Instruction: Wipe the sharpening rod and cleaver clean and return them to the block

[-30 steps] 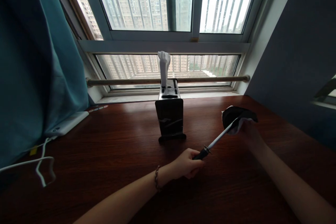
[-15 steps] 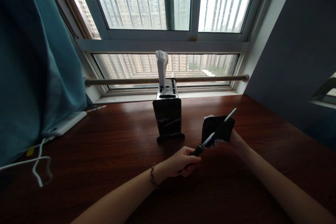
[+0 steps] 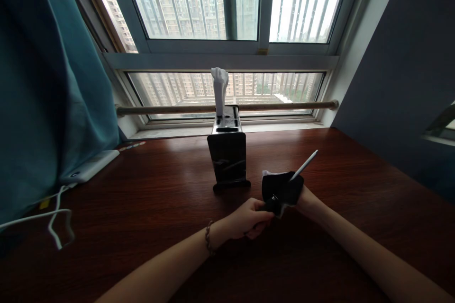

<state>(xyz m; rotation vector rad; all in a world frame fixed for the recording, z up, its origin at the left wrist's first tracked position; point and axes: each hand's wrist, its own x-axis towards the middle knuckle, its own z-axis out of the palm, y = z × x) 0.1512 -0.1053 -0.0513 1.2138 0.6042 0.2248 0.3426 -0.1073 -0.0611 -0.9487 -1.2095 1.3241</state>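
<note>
My left hand (image 3: 251, 218) is closed around the black handle of a knife (image 3: 304, 164), whose narrow pale blade points up and to the right. A black cloth (image 3: 282, 188) with a whitish edge lies across the blade near the handle and covers much of it. Behind the cloth is my right hand (image 3: 306, 200), holding it against the blade; the fingers are mostly hidden. Beyond my hands stands a black and silver knife block (image 3: 229, 158). A white-handled tool (image 3: 219, 92) sticks up from its slotted top.
The brown wooden table (image 3: 156, 189) reaches back to a barred window. A blue curtain (image 3: 85, 90) hangs at the left, beside a white device (image 3: 94, 166) with a white cable (image 3: 53, 220). A grey wall (image 3: 394, 85) stands at the right.
My right hand and the black cloth have moved down and left along the blade, to the handle. My left hand stays nearly in place, still gripping the knife.
</note>
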